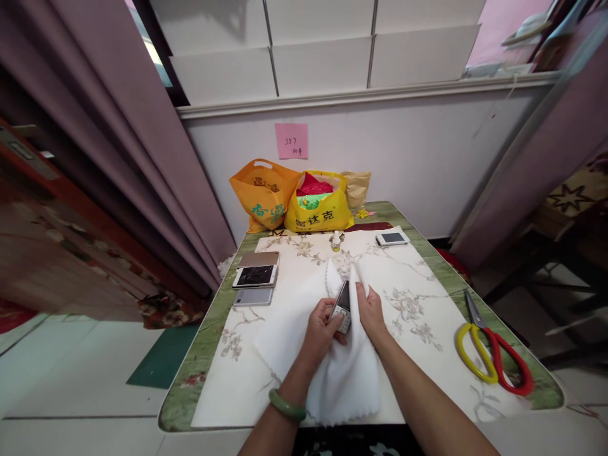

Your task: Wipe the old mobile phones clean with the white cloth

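Note:
My left hand (322, 329), with a green bangle on the wrist, is closed around a small keypad phone (342, 307) held above the table. My right hand (371, 311) pinches a white cloth (346, 373) against the phone's right side. The cloth drapes down from both hands onto the pale floral table cover (418, 297). Part of the phone's lower end is hidden by my left fingers.
Three flat phones (256, 277) lie stacked in a row at the left. A white phone (392, 238) and a small bottle (336, 240) sit farther back. Yellow and red scissors (489, 348) lie at the right. Orange and yellow bags (294, 196) stand against the wall.

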{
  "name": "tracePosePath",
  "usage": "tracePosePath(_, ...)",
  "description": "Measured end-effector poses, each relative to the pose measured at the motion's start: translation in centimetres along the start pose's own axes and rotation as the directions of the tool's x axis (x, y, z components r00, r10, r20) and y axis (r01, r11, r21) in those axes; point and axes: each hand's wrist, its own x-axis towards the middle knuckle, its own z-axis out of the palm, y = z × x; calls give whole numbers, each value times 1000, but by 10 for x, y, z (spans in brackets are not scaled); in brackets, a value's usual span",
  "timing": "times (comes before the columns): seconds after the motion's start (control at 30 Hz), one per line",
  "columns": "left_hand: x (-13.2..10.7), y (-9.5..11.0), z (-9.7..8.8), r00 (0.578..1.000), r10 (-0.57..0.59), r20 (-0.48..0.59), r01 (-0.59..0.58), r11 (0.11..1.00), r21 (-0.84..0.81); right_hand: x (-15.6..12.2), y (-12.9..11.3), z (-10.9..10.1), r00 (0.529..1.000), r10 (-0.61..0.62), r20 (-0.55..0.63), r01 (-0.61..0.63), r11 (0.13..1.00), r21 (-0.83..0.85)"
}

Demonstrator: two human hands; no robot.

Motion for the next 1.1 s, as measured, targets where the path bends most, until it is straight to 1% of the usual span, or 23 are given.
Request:
tracePosePath(0.1,0,1,1,999,16,-33,-16,1000,-12,0,1,0,995,-52,82,54,998,-29)
tracePosePath(0.13,0,2,1,999,17,-38,-17,1000,-11,1,2,0,995,-49,82,52,998,-29)
tracePosePath(0.17,-1,3,2,999,11,-36,-11,1000,-7,1,2,0,998,-32,63,33,999,-21)
tracePosePath(0.23,-1,5,3,1000,-13,-15,14,1000,7,4,5,0,1000,22,-12,-22,1000,15)
tracePosePath(0.33,-1,6,4,997,-71,17,70,997,20,6,10,0,991,79,-106,-74,996,48)
tracePosePath(0.4,0,6,2,996,-91,26,92,995,-32,7,13,0,988,88,-129,-79,994,75)
tracePosePath(0.43,1,6,1,995,-92,36,94,993,-74,6,13,1,988,90,-122,-79,993,90)
tracePosePath(0.5,2,5,-2,996,-77,50,84,985,-149,5,14,1,993,84,-82,-74,991,111)
tracePosePath(0.57,2,5,-3,999,-51,17,53,984,-172,5,12,1,999,47,-10,-46,994,102)
tracePosePath(0.63,2,5,-3,999,-19,-43,12,989,-147,4,9,0,997,-29,73,24,997,74)
tracePosePath(0.7,2,5,0,997,17,-81,-25,994,-103,4,5,-1,984,-108,142,100,993,62)
tracePosePath(0.8,2,4,3,993,68,-100,-75,994,-76,3,0,-3,967,-175,185,162,983,83)
tracePosePath(0.87,2,3,4,990,91,-108,-98,993,-66,2,0,-3,966,-184,179,168,981,101)
tracePosePath(0.93,2,2,4,990,97,-101,-101,994,-34,3,3,-4,983,-138,123,125,986,107)
tracePosePath(1.03,2,-1,3,990,103,-98,-100,994,41,4,9,-4,1000,16,4,-16,995,96)
tracePosePath(1.07,2,-2,3,987,110,-114,-104,993,63,4,10,-4,999,50,-14,-48,994,96)
tracePosePath(1.1,2,-3,3,984,119,-136,-109,991,81,4,11,-4,998,56,-12,-55,994,97)
